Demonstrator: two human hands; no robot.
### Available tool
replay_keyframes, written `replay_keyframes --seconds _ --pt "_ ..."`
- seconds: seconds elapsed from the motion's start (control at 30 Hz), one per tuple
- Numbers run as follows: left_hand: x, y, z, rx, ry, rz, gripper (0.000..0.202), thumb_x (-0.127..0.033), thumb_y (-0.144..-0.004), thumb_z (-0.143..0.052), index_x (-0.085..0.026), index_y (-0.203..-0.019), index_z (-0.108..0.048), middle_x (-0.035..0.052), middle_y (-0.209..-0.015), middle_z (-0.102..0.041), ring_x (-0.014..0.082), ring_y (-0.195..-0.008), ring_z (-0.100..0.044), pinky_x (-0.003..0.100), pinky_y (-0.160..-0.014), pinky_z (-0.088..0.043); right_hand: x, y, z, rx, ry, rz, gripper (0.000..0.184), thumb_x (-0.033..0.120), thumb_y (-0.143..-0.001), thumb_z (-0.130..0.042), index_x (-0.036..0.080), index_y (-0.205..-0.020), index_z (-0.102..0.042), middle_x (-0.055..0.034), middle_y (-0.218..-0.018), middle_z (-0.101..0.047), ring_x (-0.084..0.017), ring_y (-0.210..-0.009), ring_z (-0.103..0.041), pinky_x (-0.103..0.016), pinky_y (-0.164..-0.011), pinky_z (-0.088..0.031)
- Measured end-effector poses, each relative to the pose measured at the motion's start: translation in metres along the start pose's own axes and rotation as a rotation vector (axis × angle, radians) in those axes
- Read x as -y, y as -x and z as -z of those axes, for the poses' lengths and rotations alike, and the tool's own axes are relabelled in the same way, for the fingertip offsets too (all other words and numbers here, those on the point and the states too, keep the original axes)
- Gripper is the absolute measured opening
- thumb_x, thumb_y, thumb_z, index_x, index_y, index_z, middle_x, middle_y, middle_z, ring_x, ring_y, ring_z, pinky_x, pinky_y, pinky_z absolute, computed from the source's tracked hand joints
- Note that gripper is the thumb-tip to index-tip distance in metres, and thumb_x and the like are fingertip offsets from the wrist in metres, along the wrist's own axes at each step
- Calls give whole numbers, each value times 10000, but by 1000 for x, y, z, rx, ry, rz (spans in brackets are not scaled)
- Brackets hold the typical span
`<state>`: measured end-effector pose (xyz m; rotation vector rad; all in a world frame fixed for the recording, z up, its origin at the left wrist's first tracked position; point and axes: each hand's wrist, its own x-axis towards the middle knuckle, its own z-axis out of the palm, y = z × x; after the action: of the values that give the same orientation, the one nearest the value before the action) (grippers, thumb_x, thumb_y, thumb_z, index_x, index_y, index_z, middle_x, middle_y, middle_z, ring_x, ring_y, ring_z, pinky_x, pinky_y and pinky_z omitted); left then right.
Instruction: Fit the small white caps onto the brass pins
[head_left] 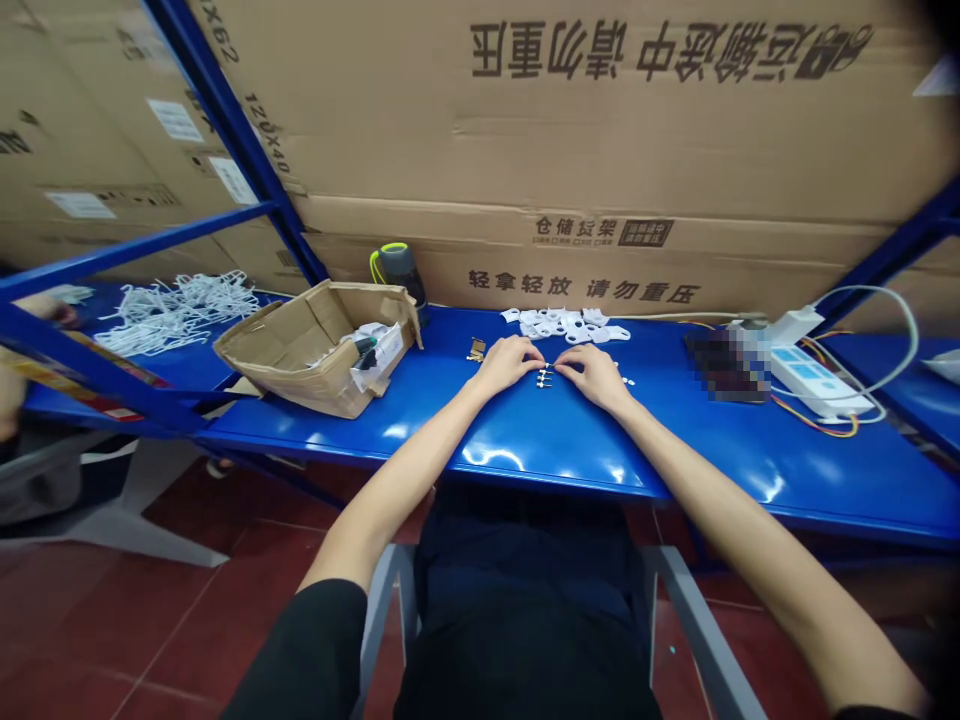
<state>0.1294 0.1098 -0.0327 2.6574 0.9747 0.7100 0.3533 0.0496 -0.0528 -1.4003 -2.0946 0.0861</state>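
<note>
1. Hands low over the shelf: left hand [501, 365] and right hand [592, 375] curved palm-down, fingertips meeting near the parts; cannot tell whether either grips anything.
2. Small metal pins [544, 377] sit between the hands on a blue steel shelf [697, 450], in a short column, long axes roughly left-right; end direction too small to tell.
3. White plastic clips [562, 325] at 12 o'clock; cardboard box [315, 350] at 9; power strip [817, 380] at 3.

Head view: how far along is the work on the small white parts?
Done: a short row of small pins sits lined up on the blue bench. In hand: the left hand and right hand are at that row. Remaining: a pile of white plastic pieces lies behind them.
</note>
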Motion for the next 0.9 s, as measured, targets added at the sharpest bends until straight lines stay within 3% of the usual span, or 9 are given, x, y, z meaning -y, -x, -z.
replay_keyframes --seconds 0.2,0.6,0.77,0.9 --pt "-1 1 8 45 9 1 185 -298 -986 -679 -234 -1006 -851 51 -1057 -789 228 -991 -703 321 -918 -517 3 -1 1 39 41 14 323 362 -1042 -532 249 -1052 -835 -76 -1163 -785 -281 -1107 -677 -415 -1014 -526" --pt "0 2 11 57 55 -3 176 -287 -980 -687 -223 -1013 -848 56 -1053 -790 223 -979 -712 314 -925 -530 4 -1 1 35 32 16 277 362 -1031 -571 259 -1042 -828 -79 -1155 -765 -284 -1093 -660 -420 -981 -527" --pt "5 1 9 64 -1 -16 223 -283 -1025 -616 -230 -1067 -829 51 -1108 -782 227 -1071 -697 319 -985 -518 6 0 1 53 69 1 298 385 -1053 -539 257 -1097 -804 -83 -1195 -763 -288 -1137 -653 -421 -979 -510" --pt "4 3 5 18 -151 45 325 -294 -1087 -480 -209 -1193 -776 79 -1259 -740 245 -1175 -654 366 -1056 -489 9 3 3 1 210 -28 363 396 -1081 -461 246 -1204 -768 -116 -1345 -713 -319 -1265 -604 -486 -1020 -472"
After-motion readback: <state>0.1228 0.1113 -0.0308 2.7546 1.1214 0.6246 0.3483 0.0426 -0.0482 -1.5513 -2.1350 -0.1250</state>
